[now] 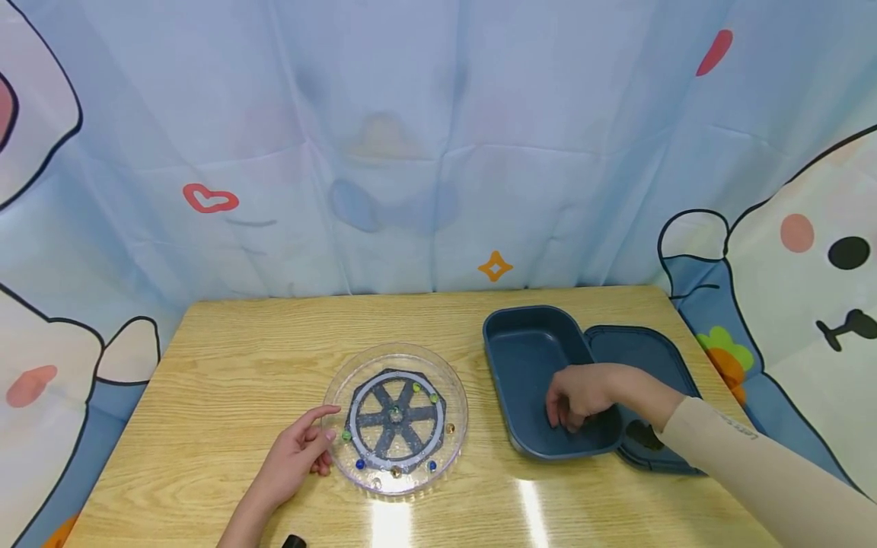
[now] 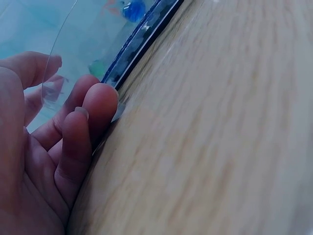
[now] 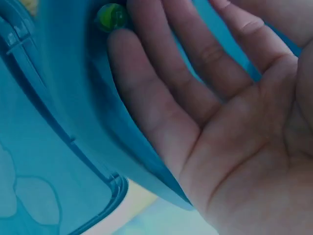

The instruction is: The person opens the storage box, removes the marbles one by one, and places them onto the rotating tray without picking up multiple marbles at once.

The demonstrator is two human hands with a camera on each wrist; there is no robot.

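Note:
A clear round dish [image 1: 397, 352] lies on the table, with a dark spoked wheel shape [image 1: 372, 419] at its centre. Several glass marbles sit in it, including a green marble [image 1: 346, 435], a blue marble [image 1: 360, 463] and an amber marble [image 1: 450, 428]. At the dish's left side my left hand [image 1: 296, 454] holds the rim between thumb and fingers. My right hand [image 1: 584, 392] reaches down inside a dark blue box [image 1: 503, 380], its fingers loosely extended. In the right wrist view a green marble [image 3: 112, 17] lies in the box by the little fingertip.
A dark blue lid [image 1: 637, 350] lies to the right of the box, partly beneath the right forearm. The box stands to the right of the dish on the wooden table [image 1: 260, 350]. A small black object [image 1: 294, 541] shows at the bottom edge. A patterned curtain [image 1: 384, 152] hangs behind.

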